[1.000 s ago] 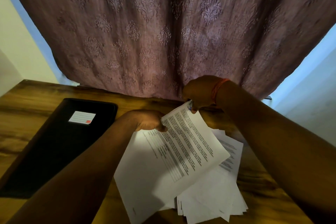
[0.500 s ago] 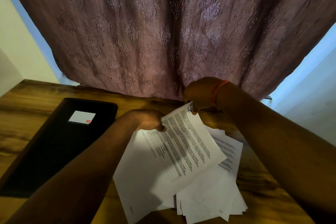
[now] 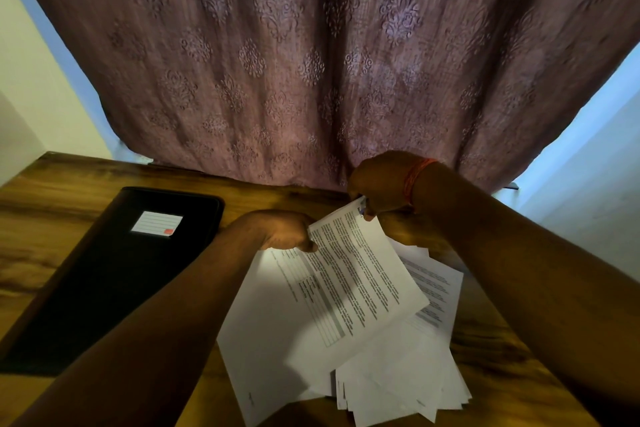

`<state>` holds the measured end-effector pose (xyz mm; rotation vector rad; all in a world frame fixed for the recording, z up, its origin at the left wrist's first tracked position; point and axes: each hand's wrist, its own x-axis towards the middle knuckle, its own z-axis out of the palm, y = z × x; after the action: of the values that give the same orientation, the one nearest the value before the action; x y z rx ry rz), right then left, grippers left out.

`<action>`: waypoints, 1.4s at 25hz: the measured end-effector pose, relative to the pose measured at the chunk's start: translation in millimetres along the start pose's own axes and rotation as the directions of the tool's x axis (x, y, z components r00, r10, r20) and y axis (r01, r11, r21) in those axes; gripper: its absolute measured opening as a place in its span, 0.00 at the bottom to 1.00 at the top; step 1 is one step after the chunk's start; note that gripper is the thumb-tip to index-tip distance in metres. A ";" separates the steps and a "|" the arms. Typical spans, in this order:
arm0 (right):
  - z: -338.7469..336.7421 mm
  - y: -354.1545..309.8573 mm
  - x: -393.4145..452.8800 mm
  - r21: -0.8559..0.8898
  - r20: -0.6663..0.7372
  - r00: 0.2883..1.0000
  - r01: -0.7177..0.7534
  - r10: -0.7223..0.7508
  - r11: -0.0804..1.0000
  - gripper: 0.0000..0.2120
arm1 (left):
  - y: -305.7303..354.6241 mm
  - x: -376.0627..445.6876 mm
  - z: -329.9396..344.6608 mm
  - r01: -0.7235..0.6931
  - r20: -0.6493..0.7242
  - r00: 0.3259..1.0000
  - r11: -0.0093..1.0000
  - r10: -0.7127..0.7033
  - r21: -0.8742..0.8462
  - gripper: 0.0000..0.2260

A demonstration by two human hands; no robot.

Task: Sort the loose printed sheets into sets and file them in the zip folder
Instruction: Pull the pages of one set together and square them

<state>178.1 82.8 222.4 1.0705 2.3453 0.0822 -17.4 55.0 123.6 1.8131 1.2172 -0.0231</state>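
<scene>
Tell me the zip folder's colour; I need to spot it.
Black, with a white label marked red at one corner; the zip folder shows in the head view.

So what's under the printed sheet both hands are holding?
Under the printed sheet, pinched by the left hand and right hand, lie another sheet with text and a fanned paper pile on the wooden table. Pages beneath it are covered.

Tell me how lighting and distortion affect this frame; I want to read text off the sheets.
Head view: dim and warm, the forearms shadowing the left part of the top sheet; print too small and soft to read; wide-angle bends the curtain and table edge; the black folder is nearly featureless except its label.
</scene>
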 end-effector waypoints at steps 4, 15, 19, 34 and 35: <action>6.9 0.2 3.2 0.000 -0.022 1.000 0.013 -0.013 1.000 0.16 | -1.5 2.4 0.9 0.006 -0.005 1.000 1.000 -0.006 0.016 0.18; 36.6 -7.7 5.3 0.092 -0.148 0.987 0.078 -0.064 0.993 0.13 | -17.1 10.4 6.8 0.050 -0.028 0.998 0.998 -0.049 0.049 0.20; 53.5 -10.1 5.2 0.193 -0.231 0.973 0.037 0.009 0.980 0.14 | -25.6 19.2 13.1 0.082 -0.065 0.995 0.995 -0.078 0.055 0.20; 176.5 -67.0 -2.5 0.963 0.169 0.763 -0.263 0.624 0.060 0.07 | -90.9 -1.4 -6.3 0.047 -0.023 0.998 0.918 -0.061 -0.393 0.13; 184.0 -82.5 -0.7 0.971 0.213 0.754 -0.231 0.621 -0.052 0.06 | -94.6 -3.0 -5.0 0.031 -0.051 0.997 0.889 -0.061 -0.456 0.14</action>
<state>216.0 -4.7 44.7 2.6389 1.9089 -1.4692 -90.9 64.5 64.5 1.3807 1.1911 0.2759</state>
